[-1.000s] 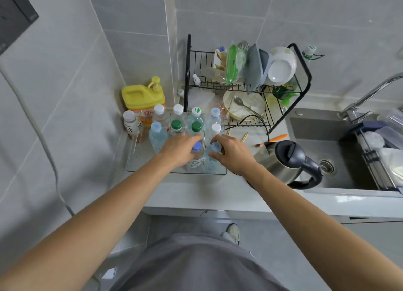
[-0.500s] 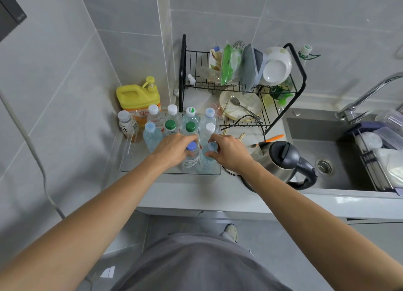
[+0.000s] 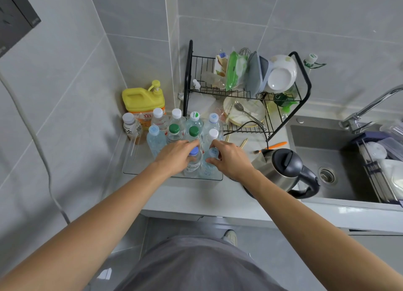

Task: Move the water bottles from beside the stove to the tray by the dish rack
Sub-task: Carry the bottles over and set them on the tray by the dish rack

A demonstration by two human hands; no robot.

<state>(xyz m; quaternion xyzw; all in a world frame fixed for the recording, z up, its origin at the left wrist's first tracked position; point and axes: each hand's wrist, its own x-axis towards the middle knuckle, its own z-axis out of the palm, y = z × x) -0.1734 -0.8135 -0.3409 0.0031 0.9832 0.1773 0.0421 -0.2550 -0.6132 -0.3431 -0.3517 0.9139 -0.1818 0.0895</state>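
Note:
A clear tray (image 3: 130, 160) lies on the counter left of the black dish rack (image 3: 246, 90). Several water bottles stand upright in it, with white, green and pale blue caps. At the tray's front right, my left hand (image 3: 176, 157) wraps around a bottle with a dark blue cap (image 3: 194, 160). Beside it, my right hand (image 3: 229, 157) grips a bottle with a pale blue cap (image 3: 212, 160). Both bottles stand upright inside the tray, touching each other.
A yellow detergent jug (image 3: 141, 101) and a small white-capped drink bottle (image 3: 130, 128) stand behind the tray's left side. A steel kettle (image 3: 283, 170) sits just right of my right hand. Chopsticks and an orange-handled tool lie by the rack. The sink (image 3: 322, 160) is at right.
Both hands stay on the same two bottles at the tray's front right. Only the camera view has shifted a little.

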